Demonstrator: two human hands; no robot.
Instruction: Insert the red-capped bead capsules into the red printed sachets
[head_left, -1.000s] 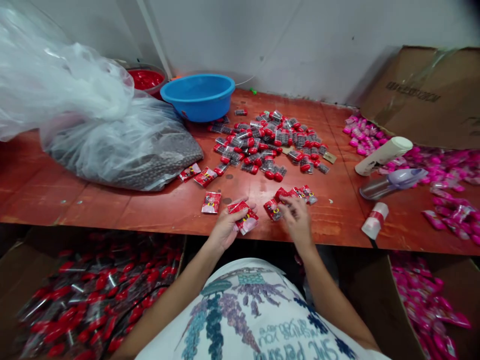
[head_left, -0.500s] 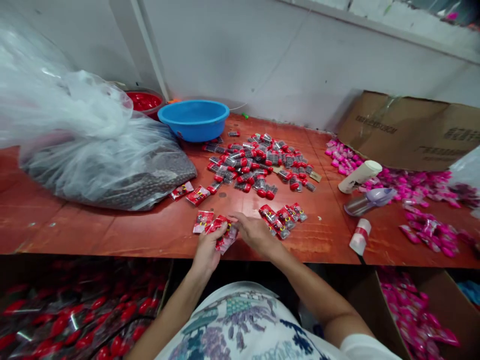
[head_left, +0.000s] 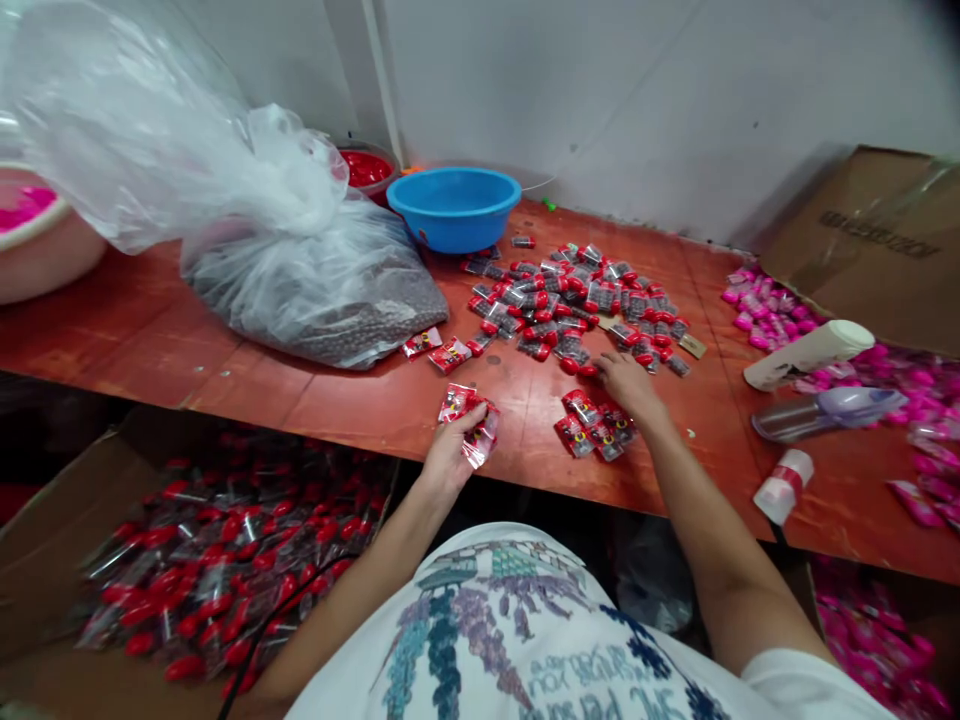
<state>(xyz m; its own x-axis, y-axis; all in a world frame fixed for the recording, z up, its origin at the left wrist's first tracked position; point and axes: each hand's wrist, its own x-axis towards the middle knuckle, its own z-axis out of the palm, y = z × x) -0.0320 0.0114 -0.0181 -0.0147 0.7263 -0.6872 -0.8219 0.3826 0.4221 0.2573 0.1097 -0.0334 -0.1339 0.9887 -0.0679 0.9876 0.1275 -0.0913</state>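
Small red printed packets (head_left: 481, 436) are in my left hand (head_left: 448, 450), with the thumb pressed on top. Another red packet (head_left: 455, 402) lies on the table just beyond that hand. My right hand (head_left: 628, 385) reaches to the near edge of a pile of small clear containers with red caps and dark contents (head_left: 555, 305). Its fingers are apart and bent, with the tips beside a red cap; no held thing shows in them. Below this hand lies a group of red-printed packets with dark contents (head_left: 592, 428), partly covered by the wrist.
A tied clear bag of dark beads (head_left: 322, 290) and a blue basin (head_left: 454, 212) stand beyond my left hand. On the right are a white cylinder (head_left: 806, 355), a purple-lidded bottle (head_left: 825, 410), a small roll (head_left: 784, 487) and pink packets (head_left: 772, 310). An open carton (head_left: 52, 540) sits below.
My right hand has left the packets by my left hand and moved right and forward to the pile. My left hand keeps its packets. The view has shifted left.
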